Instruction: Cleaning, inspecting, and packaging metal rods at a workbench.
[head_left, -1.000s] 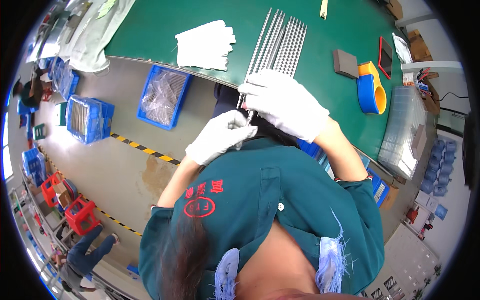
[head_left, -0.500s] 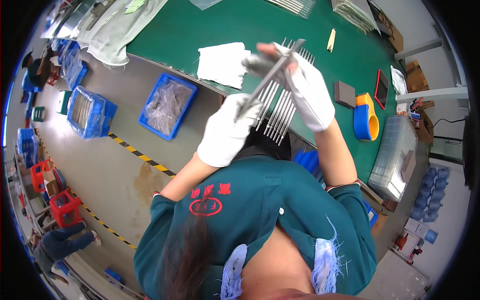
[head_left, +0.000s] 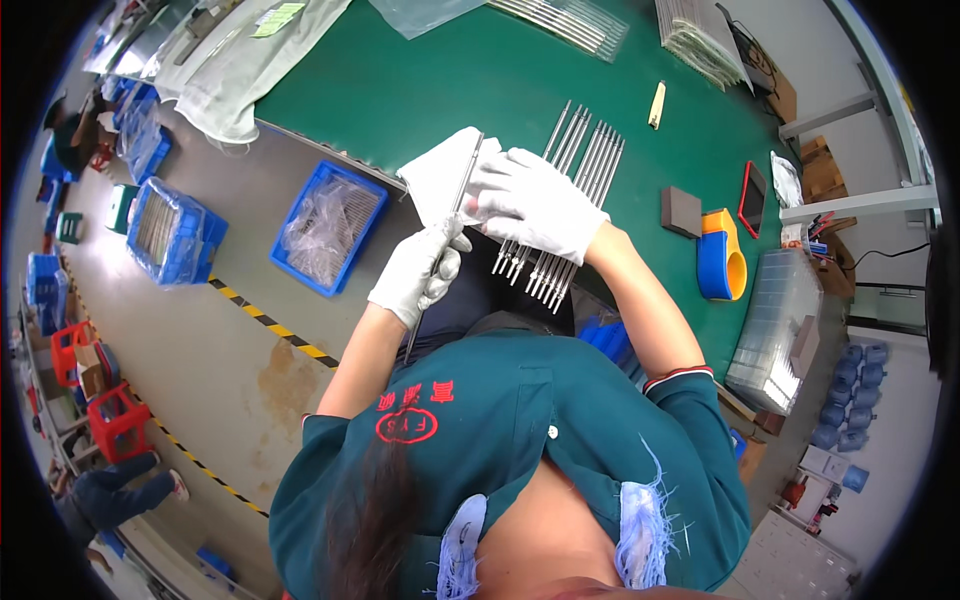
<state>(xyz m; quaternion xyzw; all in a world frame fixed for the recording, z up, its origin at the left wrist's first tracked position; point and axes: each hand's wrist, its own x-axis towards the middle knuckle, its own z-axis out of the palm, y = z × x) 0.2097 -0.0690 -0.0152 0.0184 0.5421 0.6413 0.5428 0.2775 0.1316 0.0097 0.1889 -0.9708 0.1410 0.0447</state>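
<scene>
My left hand [head_left: 420, 272], in a white glove, is closed around a thin metal rod [head_left: 467, 172]. The rod slants from beside my torso up across a white cloth [head_left: 438, 165]. My gloved right hand [head_left: 545, 205] has its fingers bent over the right edge of that cloth and grips it; the fingertips are partly hidden. Under and beyond my right hand, several similar metal rods [head_left: 606, 160] lie side by side on the green table [head_left: 400, 85], their near ends jutting past its edge.
A grey block [head_left: 682, 212], a blue and yellow tape dispenser [head_left: 712, 270], a red-edged phone [head_left: 751, 195] and a yellow-handled cutter [head_left: 657, 105] lie to the right. Blue crates [head_left: 318, 275] stand on the floor at left. More rods in clear packaging [head_left: 560, 28] lie at the back.
The rod has swung steeper, its far end moving left and its near end lower. My right hand has moved left and down from the rod to the cloth, which has shifted toward me.
</scene>
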